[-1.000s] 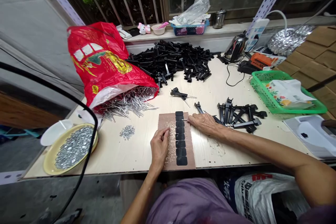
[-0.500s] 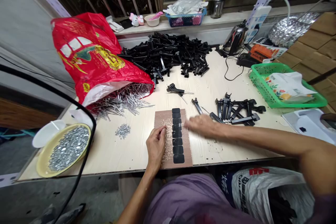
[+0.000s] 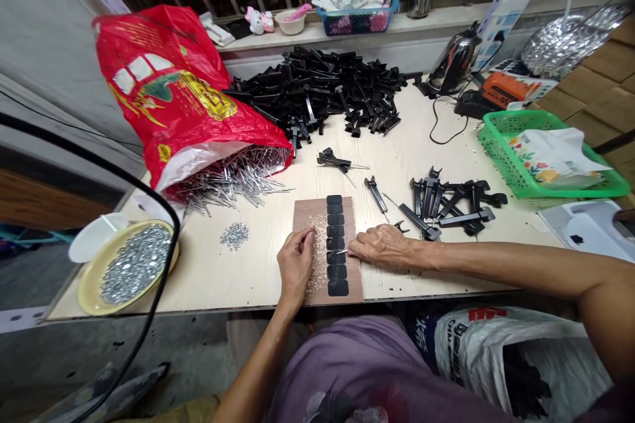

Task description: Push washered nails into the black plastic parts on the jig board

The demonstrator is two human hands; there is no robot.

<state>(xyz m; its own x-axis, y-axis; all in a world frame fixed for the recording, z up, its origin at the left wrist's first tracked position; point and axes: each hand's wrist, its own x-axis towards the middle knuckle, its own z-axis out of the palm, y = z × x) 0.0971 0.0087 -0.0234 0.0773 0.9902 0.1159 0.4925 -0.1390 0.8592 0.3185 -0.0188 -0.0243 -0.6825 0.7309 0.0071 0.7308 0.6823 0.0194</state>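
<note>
Right hand point(image 3: 378, 244) pinches a metal rod point(image 3: 342, 252) over black pads point(image 3: 338, 272) on the brown board point(image 3: 311, 210), left hand point(image 3: 296, 266) squeezed together at its left edge (can't tell on what), smallish black-part batch point(image 3: 436, 203) right of it, huge heap point(image 3: 337, 89) beyond, so probably loads left.

Matt black pads point(image 3: 336, 244), glossy red bag point(image 3: 169, 102)

On my feed I can read what looks like "CHN" on the white sack point(image 3: 476, 357); its red print and the gold characters on the red bag point(image 3: 183, 99) I can't make out.
</note>
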